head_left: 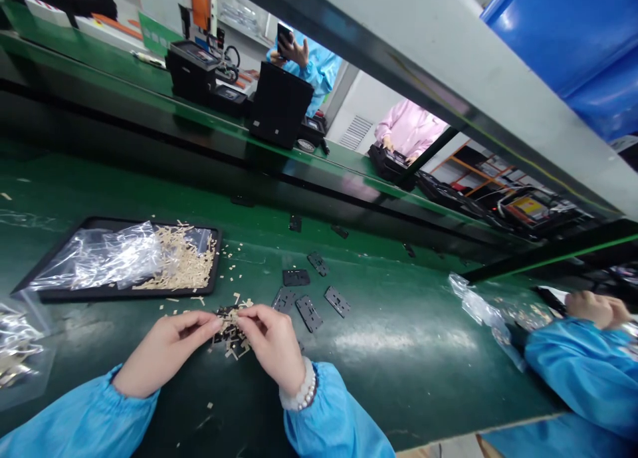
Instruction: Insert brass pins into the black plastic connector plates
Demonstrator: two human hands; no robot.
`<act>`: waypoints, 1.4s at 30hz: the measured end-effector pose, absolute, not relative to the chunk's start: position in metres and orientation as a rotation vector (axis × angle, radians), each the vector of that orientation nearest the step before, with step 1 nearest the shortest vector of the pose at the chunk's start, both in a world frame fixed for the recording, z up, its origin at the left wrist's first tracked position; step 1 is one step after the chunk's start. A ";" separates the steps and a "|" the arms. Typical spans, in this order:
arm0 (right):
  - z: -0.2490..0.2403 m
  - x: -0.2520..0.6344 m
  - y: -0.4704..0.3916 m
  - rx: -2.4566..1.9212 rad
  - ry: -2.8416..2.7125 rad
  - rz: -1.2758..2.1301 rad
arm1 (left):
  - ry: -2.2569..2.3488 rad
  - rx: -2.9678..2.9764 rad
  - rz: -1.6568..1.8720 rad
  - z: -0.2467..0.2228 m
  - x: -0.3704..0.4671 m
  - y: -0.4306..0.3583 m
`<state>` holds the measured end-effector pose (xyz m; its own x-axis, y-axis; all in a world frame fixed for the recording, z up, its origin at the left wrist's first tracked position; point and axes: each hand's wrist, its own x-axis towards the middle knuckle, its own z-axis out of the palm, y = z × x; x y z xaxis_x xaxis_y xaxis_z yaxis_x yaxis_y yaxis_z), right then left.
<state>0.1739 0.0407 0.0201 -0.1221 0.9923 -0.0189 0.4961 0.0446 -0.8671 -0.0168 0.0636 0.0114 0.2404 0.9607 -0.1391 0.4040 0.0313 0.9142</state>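
At lower left of center, the left hand [167,342] and right hand [273,343] pinch at a small heap of tan pieces [233,333] over a dark part on the green table [389,351]; their fingertips hide exactly what each grips. A co-worker's sleeve [573,365] is cut off at the right edge. No writing is legible.

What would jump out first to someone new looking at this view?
Probably the black tray at left, heaped with small beige strips beside a crumpled clear plastic bag. Next, the left hand and right hand meeting over a scattered pile of strips, with flat black plates spread just beyond.
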 end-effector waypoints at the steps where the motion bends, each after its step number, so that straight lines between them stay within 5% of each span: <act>1: 0.020 0.171 0.041 -1.490 -1.624 1.071 | 1.307 1.539 0.712 0.012 -0.016 0.063; 5: 0.013 0.166 0.043 -1.417 -1.358 1.325 | 1.270 1.551 0.694 0.010 -0.011 0.062; 30: 0.018 0.164 0.038 -1.328 -1.059 1.393 | 1.343 2.021 1.137 0.007 0.002 0.048; 42: 0.020 0.143 0.017 -1.149 -0.781 1.488 | 1.344 1.411 1.290 0.011 0.011 0.035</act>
